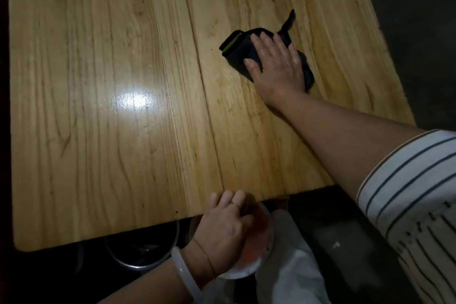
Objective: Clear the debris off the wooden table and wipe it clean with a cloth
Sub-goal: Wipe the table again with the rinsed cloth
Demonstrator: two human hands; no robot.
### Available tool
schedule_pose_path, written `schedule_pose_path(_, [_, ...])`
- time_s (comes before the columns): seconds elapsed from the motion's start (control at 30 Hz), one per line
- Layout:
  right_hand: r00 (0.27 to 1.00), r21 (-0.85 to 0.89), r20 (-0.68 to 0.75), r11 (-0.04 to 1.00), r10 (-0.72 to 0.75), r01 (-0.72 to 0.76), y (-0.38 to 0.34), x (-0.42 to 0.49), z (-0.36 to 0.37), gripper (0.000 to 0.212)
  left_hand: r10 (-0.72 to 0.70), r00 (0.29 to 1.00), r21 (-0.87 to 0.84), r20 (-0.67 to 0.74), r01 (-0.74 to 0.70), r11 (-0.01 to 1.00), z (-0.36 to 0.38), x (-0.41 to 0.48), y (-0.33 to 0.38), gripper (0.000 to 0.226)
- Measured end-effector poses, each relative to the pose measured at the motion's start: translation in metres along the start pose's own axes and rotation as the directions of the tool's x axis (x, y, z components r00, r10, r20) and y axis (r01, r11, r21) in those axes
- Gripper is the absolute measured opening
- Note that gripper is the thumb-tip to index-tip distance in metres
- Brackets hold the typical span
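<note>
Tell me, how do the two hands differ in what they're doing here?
The right hand lies flat with straight fingers, pressing a dark cloth onto the table far out. The left hand curls round a plate at the table's near edge. The left hand wears a ring and a bangle, while the right hand shows neither. Both hands are bare and each is touching something.

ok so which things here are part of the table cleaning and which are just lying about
Job: wooden table; dark cloth, pressed flat by the right hand; plate with reddish residue, held at the table's near edge by the left hand.
Lying about: round metal-rimmed object under the table; white fabric beside the plate.
</note>
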State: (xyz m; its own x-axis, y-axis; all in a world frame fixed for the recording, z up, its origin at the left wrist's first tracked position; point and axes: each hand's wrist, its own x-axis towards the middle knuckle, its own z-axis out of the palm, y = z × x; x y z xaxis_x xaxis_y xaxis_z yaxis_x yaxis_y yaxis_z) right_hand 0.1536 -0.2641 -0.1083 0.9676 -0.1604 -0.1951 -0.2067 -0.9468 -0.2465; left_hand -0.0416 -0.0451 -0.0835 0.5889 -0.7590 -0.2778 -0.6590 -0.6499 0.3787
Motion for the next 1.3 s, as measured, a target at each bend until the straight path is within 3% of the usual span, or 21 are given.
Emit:
schedule_pose_path(0.5, [1.0,0.001,-0.012,1.0,-0.015,0.015,-0.001,0.0,-0.002,0.059,0.161,0.986,0.073,-0.036,-0.158,0.985,-0.011,0.009,-0.012,0.012])
schedule_pose_path(0.83, [0.999,0.016,-0.005,0.999,-0.035,0.035,0.001,-0.001,-0.003,0.059,0.184,0.931,0.028,-0.315,-0.184,0.982,-0.026,0.044,-0.026,0.011])
schedule_pose_path(0.97, [0.996,0.017,-0.001,0.996,-0.09,0.09,0.009,0.003,-0.004,0.059,0.026,0.912,-0.034,-0.41,-0.044,0.998,-0.045,0.075,-0.049,0.017])
schedule_pose_path(1.13, [0.984,0.015,0.024,0.984,-0.175,0.175,0.027,0.031,-0.015,0.056,-0.305,0.863,-0.299,-0.402,0.191,0.935,-0.07,0.114,-0.1,0.025])
schedule_pose_path(1.3, [0.992,-0.015,0.026,0.992,-0.126,0.127,0.04,0.072,-0.026,0.057,-0.481,0.735,-0.44,-0.478,0.273,0.855,-0.098,0.145,-0.127,0.011])
